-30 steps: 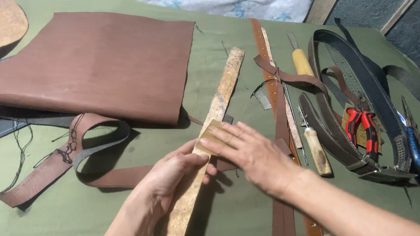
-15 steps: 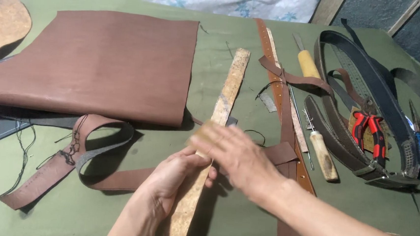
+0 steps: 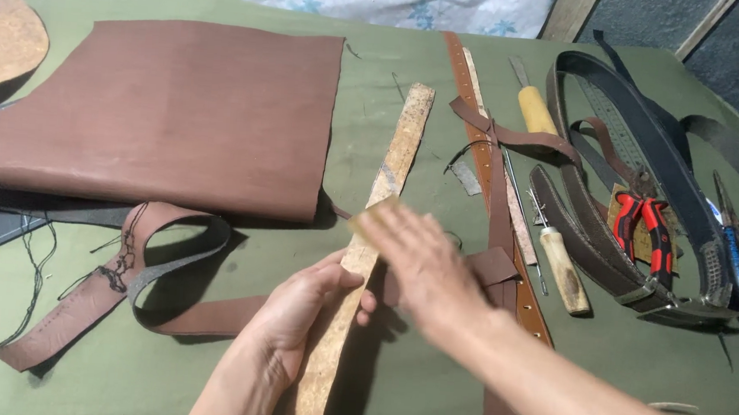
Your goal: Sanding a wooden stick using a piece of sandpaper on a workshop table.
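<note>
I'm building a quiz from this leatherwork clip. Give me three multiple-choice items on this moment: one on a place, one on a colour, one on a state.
1. Where does the large brown leather sheet lie?
A. left of the pale strip
B. right of the pliers
C. under the hands

2. What colour are the handles of the pliers?
A. blue
B. red and black
C. yellow

3. What is the left hand doing?
A. resting flat on the cloth
B. gripping the pale strip
C. holding an awl

Key: 1 A, the sheet fills the table's left part; 2 B, seen among the belts; 3 B, its fingers wrap the strip while the right hand, blurred, lies on top.
</note>
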